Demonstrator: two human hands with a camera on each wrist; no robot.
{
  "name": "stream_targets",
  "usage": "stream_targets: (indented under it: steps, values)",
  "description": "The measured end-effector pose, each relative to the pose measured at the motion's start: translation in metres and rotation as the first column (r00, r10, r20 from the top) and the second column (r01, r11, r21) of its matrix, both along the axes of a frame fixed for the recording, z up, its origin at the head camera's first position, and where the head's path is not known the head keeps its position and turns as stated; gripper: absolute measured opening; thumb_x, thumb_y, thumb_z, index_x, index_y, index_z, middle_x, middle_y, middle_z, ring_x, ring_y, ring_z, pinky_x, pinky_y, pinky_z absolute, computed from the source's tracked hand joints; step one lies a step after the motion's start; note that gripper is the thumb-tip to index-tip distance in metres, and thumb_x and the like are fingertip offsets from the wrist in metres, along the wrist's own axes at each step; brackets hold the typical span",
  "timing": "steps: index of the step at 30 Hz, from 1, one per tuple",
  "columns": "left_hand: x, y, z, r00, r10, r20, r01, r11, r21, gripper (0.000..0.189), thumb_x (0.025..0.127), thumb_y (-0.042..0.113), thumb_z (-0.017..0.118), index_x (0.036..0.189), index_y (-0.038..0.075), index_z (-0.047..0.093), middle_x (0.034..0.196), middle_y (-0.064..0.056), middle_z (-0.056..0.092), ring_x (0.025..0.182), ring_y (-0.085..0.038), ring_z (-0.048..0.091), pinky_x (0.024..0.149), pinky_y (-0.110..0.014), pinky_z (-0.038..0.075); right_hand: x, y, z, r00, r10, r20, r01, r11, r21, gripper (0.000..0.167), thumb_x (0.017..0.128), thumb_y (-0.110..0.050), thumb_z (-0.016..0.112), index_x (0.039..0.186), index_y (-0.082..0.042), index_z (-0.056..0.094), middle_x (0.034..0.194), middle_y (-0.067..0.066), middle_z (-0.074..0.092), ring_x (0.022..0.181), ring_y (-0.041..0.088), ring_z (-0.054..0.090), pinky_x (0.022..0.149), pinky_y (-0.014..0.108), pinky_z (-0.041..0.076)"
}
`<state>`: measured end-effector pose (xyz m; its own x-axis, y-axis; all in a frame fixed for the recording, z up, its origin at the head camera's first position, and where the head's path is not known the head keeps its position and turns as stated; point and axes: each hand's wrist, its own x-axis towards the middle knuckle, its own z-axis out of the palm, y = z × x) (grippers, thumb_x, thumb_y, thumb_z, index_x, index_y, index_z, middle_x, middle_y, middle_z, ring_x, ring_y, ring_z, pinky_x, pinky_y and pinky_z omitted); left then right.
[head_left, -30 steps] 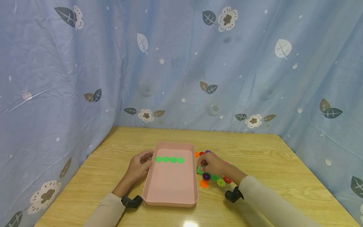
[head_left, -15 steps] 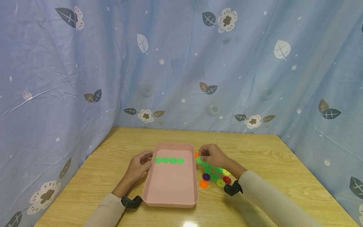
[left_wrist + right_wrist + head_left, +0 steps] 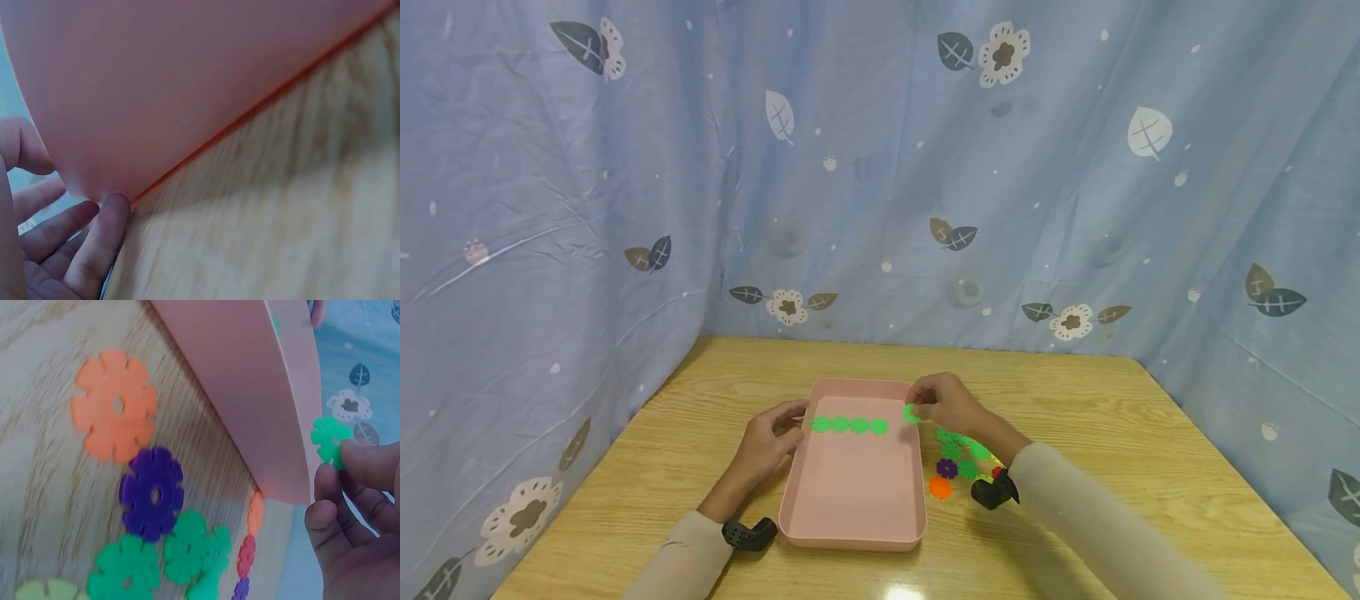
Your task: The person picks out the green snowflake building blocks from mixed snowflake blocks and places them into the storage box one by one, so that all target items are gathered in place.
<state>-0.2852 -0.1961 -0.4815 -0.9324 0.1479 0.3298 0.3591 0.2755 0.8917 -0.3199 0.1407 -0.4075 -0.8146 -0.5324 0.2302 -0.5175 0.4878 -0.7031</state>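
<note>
My right hand (image 3: 953,408) pinches a green flower-shaped disc (image 3: 326,436) between thumb and fingers, over the right rim of the pink tray (image 3: 853,492). In the right wrist view the disc overlaps the tray's upper edge, tilted, with its notched rim showing. Inside the tray, several green flower discs (image 3: 859,426) lie in a row across the upper part. At the tray's left side, my left hand (image 3: 766,437) rests with bent, relaxed fingers; the left wrist view shows fingertips (image 3: 115,203) against the outer wall near a lower corner.
Right of the tray lie loose flower discs on the wooden table (image 3: 1075,400): an orange one (image 3: 940,487), a purple one (image 3: 947,468) and several green ones (image 3: 125,569). More red, orange and purple discs show near the tray's far corner. A blue patterned curtain (image 3: 880,183) surrounds the table.
My right hand has lifted a green disc from the pile and carried it up and left to the tray's right rim. The left hand and tray have stayed put.
</note>
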Motion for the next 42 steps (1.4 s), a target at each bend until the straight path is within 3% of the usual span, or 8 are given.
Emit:
stream_targets:
  steps: [2, 5, 9, 13, 23, 35, 42]
  values:
    - [0.001, 0.001, 0.001, 1.0, -0.001, 0.0, 0.001, 1.0, 0.001, 0.047, 0.09, -0.002, 0.058, 0.137, -0.004, 0.059, 0.122, -0.024, 0.068, 0.103, -0.035, 0.069, 0.065, -0.03, 0.06, 0.0, -0.004, -0.001, 1.0, -0.001, 0.011, 0.001, 1.0, 0.002, 0.009, 0.094, 0.002, 0.066, 0.096, -0.003, 0.072, 0.083, 0.004, 0.067, 0.072, 0.015, 0.059, 0.066, 0.027, 0.053]
    - [0.008, 0.004, 0.01, 1.0, 0.001, 0.015, 0.0, 1.0, -0.007, 0.048, 0.09, -0.005, 0.056, 0.138, -0.007, 0.056, 0.124, -0.028, 0.066, 0.105, -0.041, 0.067, 0.066, -0.031, 0.06, -0.001, -0.008, -0.003, 1.0, -0.004, 0.014, 0.004, 1.0, 0.008, 0.008, 0.094, 0.001, 0.066, 0.097, -0.003, 0.072, 0.084, 0.004, 0.067, 0.073, 0.015, 0.06, 0.067, 0.027, 0.053]
    - [0.008, 0.005, 0.011, 1.0, 0.014, 0.019, -0.013, 1.0, -0.017, 0.048, 0.089, -0.007, 0.056, 0.137, -0.008, 0.056, 0.124, -0.029, 0.065, 0.106, -0.043, 0.066, 0.066, -0.031, 0.06, -0.002, -0.013, -0.004, 1.0, -0.003, 0.001, 0.003, 1.0, 0.025, 0.009, 0.093, 0.002, 0.066, 0.097, -0.003, 0.073, 0.083, 0.004, 0.068, 0.072, 0.015, 0.061, 0.065, 0.028, 0.053]
    - [0.001, 0.002, 0.0, 1.0, 0.018, -0.003, -0.018, 1.0, -0.013, 0.047, 0.089, -0.003, 0.058, 0.137, -0.004, 0.059, 0.122, -0.023, 0.068, 0.103, -0.034, 0.069, 0.065, -0.03, 0.06, -0.005, -0.016, -0.006, 1.0, -0.022, -0.001, 0.022, 0.998, 0.059, 0.011, 0.093, 0.001, 0.066, 0.095, -0.007, 0.074, 0.081, 0.001, 0.067, 0.068, 0.014, 0.06, 0.062, 0.027, 0.052]
    - [0.001, 0.0, 0.0, 1.0, 0.012, 0.0, -0.012, 1.0, -0.022, 0.048, 0.088, 0.0, 0.057, 0.137, -0.001, 0.06, 0.12, -0.019, 0.069, 0.102, -0.03, 0.069, 0.066, -0.031, 0.061, -0.009, -0.024, -0.013, 0.997, -0.062, 0.043, 0.057, 0.992, 0.115, 0.004, 0.091, 0.0, 0.07, 0.093, -0.002, 0.074, 0.083, 0.002, 0.067, 0.074, 0.016, 0.059, 0.066, 0.028, 0.053]
    - [-0.001, -0.001, -0.001, 1.0, 0.012, 0.014, -0.012, 1.0, -0.017, 0.046, 0.09, 0.001, 0.058, 0.136, 0.002, 0.061, 0.12, -0.019, 0.069, 0.103, -0.034, 0.069, 0.067, -0.03, 0.06, -0.01, -0.034, -0.016, 0.99, -0.136, -0.039, 0.141, 0.968, 0.21, 0.013, 0.088, 0.005, 0.067, 0.087, -0.005, 0.074, 0.088, 0.006, 0.07, 0.082, 0.018, 0.063, 0.072, 0.034, 0.057]
    - [0.001, 0.0, 0.001, 1.0, 0.02, 0.012, -0.02, 1.0, -0.021, 0.047, 0.089, 0.002, 0.058, 0.136, 0.003, 0.062, 0.119, -0.018, 0.07, 0.102, -0.031, 0.069, 0.067, -0.031, 0.06, -0.012, -0.036, -0.018, 0.985, -0.125, -0.119, 0.156, 0.942, 0.298, 0.012, 0.087, 0.004, 0.067, 0.089, -0.006, 0.073, 0.091, 0.006, 0.07, 0.082, 0.019, 0.063, 0.076, 0.038, 0.057]
